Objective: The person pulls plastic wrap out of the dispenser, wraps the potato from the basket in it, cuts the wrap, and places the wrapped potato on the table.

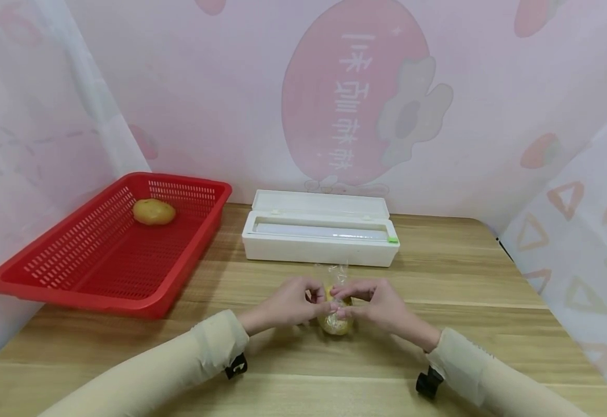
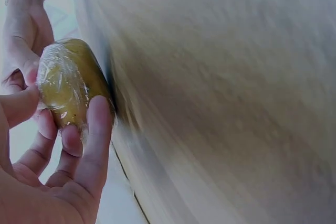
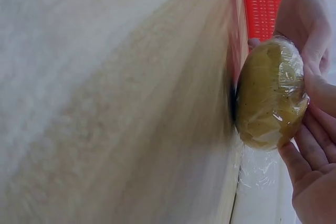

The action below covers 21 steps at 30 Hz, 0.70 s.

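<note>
A potato wrapped in clear cling film lies on the table between both hands. The left hand holds it from the left, its thumb on top at the film. From the right, the right hand pinches the film against the potato, its thumb meeting the left one. In the left wrist view the film is bunched and wrinkled over one side of the potato. Loose film sticks out past the far end. The right wrist view shows the potato's smooth, covered side.
A red plastic basket stands at the left with one bare potato in it. Behind the hands sits a white cling film box, its lid raised and a roll inside. A printed pink cloth hangs behind the table.
</note>
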### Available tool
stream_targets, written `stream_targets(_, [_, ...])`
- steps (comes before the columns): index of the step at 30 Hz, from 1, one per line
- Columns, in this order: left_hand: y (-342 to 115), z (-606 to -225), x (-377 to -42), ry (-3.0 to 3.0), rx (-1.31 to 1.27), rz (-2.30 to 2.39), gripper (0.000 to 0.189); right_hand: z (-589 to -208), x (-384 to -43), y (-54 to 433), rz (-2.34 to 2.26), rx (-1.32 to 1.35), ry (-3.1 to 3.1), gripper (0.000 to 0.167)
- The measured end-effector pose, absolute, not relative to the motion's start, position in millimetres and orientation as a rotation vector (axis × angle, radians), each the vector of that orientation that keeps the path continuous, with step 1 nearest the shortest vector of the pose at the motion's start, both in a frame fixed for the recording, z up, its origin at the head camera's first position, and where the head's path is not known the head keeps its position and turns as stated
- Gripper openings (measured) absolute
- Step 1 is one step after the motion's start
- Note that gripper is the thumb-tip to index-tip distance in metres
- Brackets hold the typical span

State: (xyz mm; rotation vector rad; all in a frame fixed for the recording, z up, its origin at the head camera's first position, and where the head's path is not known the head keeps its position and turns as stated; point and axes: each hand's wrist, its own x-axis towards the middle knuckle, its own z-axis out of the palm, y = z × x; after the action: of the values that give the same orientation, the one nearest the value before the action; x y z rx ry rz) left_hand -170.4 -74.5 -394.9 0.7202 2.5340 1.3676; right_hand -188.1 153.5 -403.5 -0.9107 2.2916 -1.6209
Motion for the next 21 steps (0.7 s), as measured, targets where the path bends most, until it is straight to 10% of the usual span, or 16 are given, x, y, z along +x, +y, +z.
stream_targets(21, [-77,-389,-167,2.525,0.637,1.594,0.018,-386,-176,151,-1.484,-1.345,2.444,0.022])
